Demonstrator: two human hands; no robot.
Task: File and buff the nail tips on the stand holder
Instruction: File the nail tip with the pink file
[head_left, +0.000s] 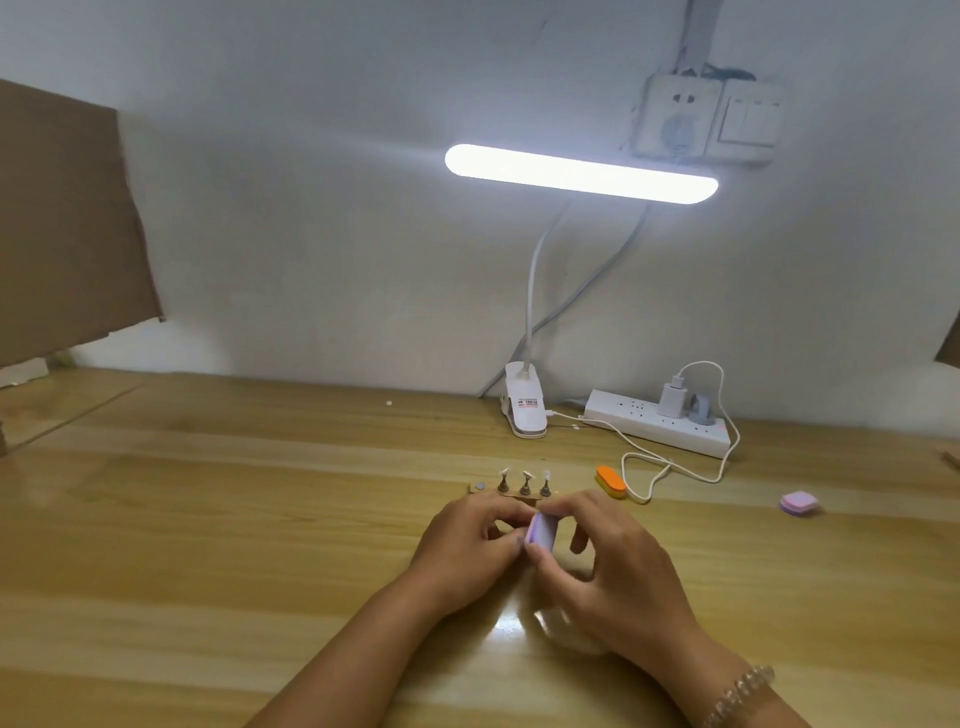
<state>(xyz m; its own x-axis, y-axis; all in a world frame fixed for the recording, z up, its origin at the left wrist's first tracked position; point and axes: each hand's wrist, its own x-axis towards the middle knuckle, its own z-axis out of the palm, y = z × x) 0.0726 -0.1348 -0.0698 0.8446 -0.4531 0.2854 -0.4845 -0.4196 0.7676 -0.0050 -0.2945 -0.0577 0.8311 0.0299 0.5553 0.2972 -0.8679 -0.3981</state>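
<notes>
A small stand holder (480, 488) lies on the wooden table (208, 519), carrying three pegs with pale nail tips (525, 480) on top and one bare magnet spot at its left end. Just in front of it, my right hand (608, 566) pinches a small lilac buffer block (540, 530) between thumb and fingers. My left hand (462, 545) has its fingers curled against the block's left side, pinching something small that its fingers hide.
An orange buffer block (611, 480) lies right of the holder, and a pink-lilac block (799, 503) sits farther right. A clip lamp (525, 405), a white power strip (657, 423) and a looping charger cable (675, 467) occupy the back. Cardboard (62, 223) leans at the left.
</notes>
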